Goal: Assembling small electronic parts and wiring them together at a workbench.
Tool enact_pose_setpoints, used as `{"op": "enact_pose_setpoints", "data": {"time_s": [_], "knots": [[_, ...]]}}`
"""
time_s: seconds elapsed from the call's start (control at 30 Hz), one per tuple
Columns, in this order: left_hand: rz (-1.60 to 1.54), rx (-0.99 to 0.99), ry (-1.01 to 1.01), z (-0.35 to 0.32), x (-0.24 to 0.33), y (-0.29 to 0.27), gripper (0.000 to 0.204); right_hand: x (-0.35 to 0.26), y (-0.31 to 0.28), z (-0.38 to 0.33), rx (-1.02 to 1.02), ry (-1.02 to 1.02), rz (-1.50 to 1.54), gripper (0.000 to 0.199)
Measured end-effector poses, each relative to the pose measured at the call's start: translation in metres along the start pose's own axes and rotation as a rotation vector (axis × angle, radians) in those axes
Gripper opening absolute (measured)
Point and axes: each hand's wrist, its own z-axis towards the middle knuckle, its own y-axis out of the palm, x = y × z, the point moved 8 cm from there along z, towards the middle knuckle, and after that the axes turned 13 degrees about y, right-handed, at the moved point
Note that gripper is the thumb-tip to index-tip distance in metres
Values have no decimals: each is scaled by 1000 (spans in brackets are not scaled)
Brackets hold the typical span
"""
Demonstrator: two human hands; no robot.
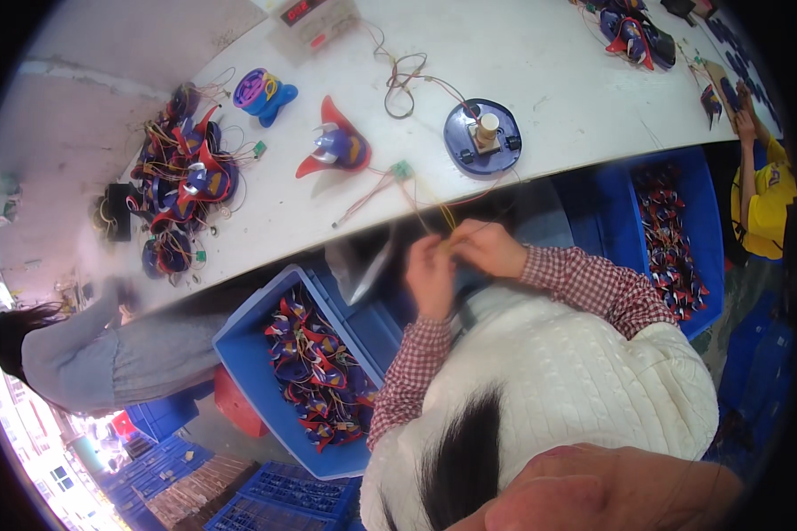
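Both hands sit together just below the near edge of the white tabletop (540,62), in front of the person's chest. Left hand (430,274): fingers curled, tips pinched on thin yellow wires (449,221). Right hand (487,248): fingers likewise closed on the same wires, just beside the left hand, fingertips nearly touching. Sleeves are red-and-white check under a white knit vest.

The wires run up from the hands over the tabletop edge to a small green circuit board (403,169), which lies on the tabletop. Further red and yellow leads spread from the board toward the left. Just left of it stands a red, blue and silver toy part (335,146) with pointed fins. To the right of the board sits a round blue base (482,138) with a tan cylinder upright in its middle; a loop of dark cable (400,87) lies behind it.

Far left on the tabletop: a heap of similar toy parts (186,173) tangled in wires, and behind it a blue and purple toy piece (263,92). A meter with a red display (314,18) stands at the far edge.

Below the tabletop, left of the hands, a blue crate (239,350) holds more red-and-blue parts. A second blue crate (708,230) to the right is filled the same way.

A person in grey (106,354) bends at the left; another in yellow (766,199) works at the right end of the tabletop.
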Motion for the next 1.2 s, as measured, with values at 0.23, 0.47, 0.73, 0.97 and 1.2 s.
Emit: {"op": "enact_pose_setpoints", "data": {"time_s": [0.23, 0.47, 0.73, 0.97, 1.2], "knots": [[-6, 19, -36, 2, -1, 2, 17, -2, 0, 2, 42, -97, 21, 9], [321, 42, 195, 7, 16, -9, 22, 18, 2, 11, -9, 55, 146, 9], [631, -316, 858, 61, 126, 69, 64, 59, 5, 25, -15, 45, 150, 19], [876, -471, 892, 103, 84, 113, 95, -14, -66, -41, -968, 393, 142, 20], [810, -423, 897, 107, 91, 128, 94, -75, -157, 63, 502, -305, -362, 32]]}}
